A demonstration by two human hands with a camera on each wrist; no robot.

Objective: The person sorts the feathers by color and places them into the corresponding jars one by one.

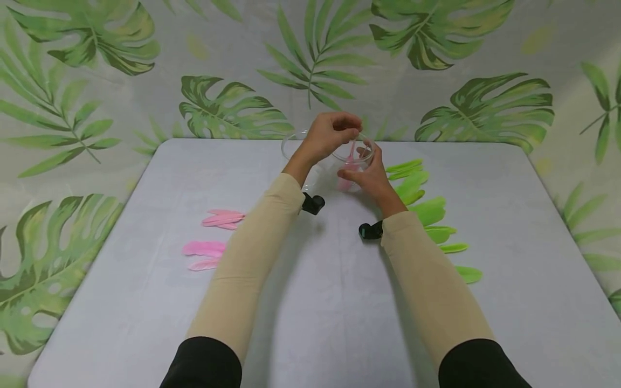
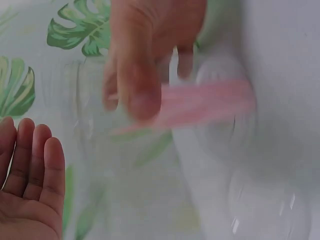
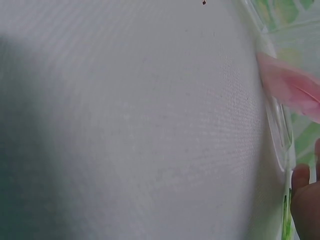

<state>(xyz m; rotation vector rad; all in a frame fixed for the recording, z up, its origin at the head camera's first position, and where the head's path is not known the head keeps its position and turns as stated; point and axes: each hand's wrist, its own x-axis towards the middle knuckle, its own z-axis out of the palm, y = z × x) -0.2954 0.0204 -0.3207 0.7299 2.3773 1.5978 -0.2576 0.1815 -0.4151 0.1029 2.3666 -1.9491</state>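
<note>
My right hand (image 1: 374, 175) grips a clear jar (image 1: 356, 161) near the table's far edge, thumb on the near side and fingers behind. Inside the jar, a pink feather (image 1: 346, 180) shows through the wall with its thin stem towards the mouth. Just over the rim is my left hand (image 1: 330, 134), palm down in the head view. Its fingers (image 2: 45, 165) look nearly straight and hold nothing in the left wrist view, where the feather is blurred; its thumb is out of that view. A second clear jar (image 2: 270, 205) stands left of the gripped one, partly hidden by my left arm.
Pink feathers (image 1: 205, 248) lie on the white table (image 1: 330, 302) at the left, partly behind my left sleeve. A row of bright green feathers (image 1: 429, 211) runs along the right, beneath my right forearm. Behind the table hangs a leaf-patterned cloth (image 1: 233, 32).
</note>
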